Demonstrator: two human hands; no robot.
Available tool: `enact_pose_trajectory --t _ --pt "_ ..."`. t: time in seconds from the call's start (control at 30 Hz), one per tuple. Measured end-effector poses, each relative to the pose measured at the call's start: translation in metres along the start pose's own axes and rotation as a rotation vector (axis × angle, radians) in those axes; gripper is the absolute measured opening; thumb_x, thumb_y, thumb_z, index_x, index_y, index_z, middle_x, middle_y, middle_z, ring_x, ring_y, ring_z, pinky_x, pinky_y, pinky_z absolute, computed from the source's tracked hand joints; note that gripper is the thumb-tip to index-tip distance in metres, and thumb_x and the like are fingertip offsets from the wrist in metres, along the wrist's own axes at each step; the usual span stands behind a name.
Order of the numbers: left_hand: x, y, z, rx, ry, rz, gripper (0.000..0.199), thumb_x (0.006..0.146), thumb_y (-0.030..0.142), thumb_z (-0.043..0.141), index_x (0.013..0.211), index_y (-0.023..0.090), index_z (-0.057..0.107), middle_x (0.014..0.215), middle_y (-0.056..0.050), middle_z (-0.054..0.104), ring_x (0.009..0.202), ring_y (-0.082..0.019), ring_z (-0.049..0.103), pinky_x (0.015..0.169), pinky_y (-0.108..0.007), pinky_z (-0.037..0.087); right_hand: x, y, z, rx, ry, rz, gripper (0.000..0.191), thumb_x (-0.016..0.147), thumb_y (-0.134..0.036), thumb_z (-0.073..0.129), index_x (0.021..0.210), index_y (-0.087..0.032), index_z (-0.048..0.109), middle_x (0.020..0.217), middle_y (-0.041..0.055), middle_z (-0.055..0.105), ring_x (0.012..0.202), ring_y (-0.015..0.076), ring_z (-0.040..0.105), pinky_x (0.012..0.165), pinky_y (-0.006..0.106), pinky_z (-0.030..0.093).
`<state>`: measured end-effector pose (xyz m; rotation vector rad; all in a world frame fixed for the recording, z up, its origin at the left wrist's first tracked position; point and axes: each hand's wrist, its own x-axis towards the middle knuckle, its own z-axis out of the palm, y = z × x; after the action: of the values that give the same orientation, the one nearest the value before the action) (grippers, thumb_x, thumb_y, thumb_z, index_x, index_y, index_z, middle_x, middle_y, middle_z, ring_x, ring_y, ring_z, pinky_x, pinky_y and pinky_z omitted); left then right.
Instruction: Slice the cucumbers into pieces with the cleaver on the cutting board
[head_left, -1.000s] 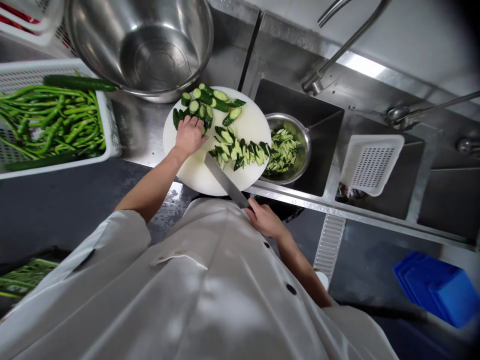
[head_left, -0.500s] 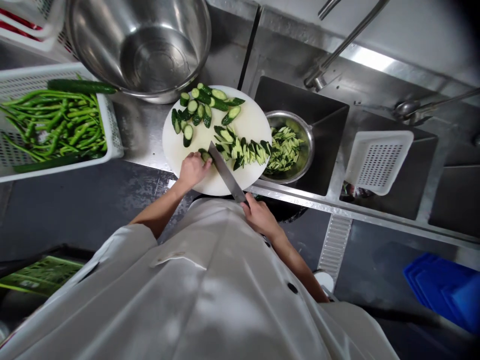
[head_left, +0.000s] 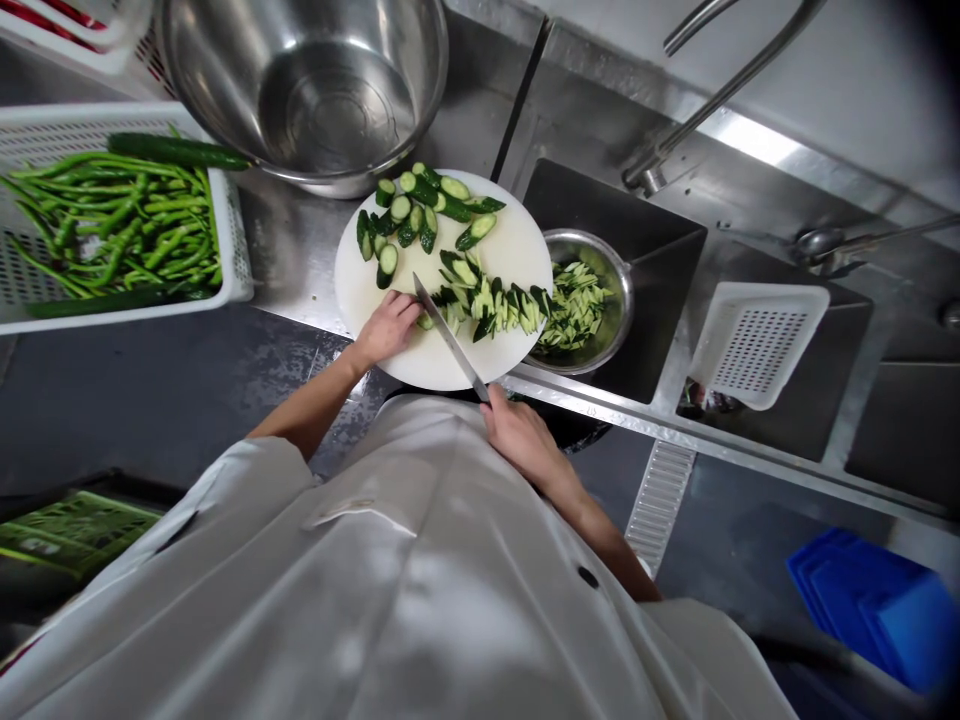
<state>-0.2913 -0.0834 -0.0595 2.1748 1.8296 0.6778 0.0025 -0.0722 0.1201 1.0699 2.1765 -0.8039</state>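
Note:
My right hand (head_left: 523,432) is closed round the handle of a kitchen knife (head_left: 452,342), whose blade slants up and left across the white round cutting board (head_left: 360,290). My left hand (head_left: 390,327) presses down on a piece of cucumber (head_left: 425,321) beside the blade; the fingers hide most of it. To the right of the blade lie cut cucumber strips (head_left: 499,305). Several thick cucumber chunks (head_left: 428,230) sit at the back of the board. A metal bowl (head_left: 619,335) holding more cucumber strips stands against the board's right side, over the sink.
A large steel basin (head_left: 420,95) stands behind the board. At left is a white basket (head_left: 238,240) with green peppers (head_left: 127,225) and whole cucumbers. Sinks with a faucet (head_left: 667,145) and a white perforated basket (head_left: 761,345) lie to the right.
The knife blade has come closer to my left fingers and now shows more edge-on. My left hand covers more of the cucumber piece. The whole view has shifted and turned slightly.

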Motion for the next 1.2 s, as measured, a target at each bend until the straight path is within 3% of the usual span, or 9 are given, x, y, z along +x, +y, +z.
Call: enact_pose_trajectory --t 0.4,1.2 --pt "-0.001 -0.011 -0.006 -0.065 -0.029 0.070 0.030 0.097 0.012 0.045 0.115 0.020 0.067 0.114 -0.013 0.066 0.108 -0.028 0.058 0.100 -0.048 0.054 0.013 -0.008 -0.004 -0.002 0.003 -0.002 0.032 0.112 -0.033 0.032 0.137 -0.018 0.045 0.107 0.0159 0.076 0.097 0.0309 0.072 0.077 0.034 0.043" --pt "-0.006 -0.014 -0.002 -0.038 0.040 0.072 0.031 0.105 0.020 0.037 0.107 0.020 0.068 0.102 -0.011 0.066 0.100 -0.025 0.060 0.093 -0.042 0.056 0.013 -0.017 -0.006 0.016 0.008 0.001 0.031 0.113 -0.033 0.034 0.137 -0.018 0.046 0.107 0.0147 0.076 0.097 0.0286 0.071 0.075 0.031 0.040"
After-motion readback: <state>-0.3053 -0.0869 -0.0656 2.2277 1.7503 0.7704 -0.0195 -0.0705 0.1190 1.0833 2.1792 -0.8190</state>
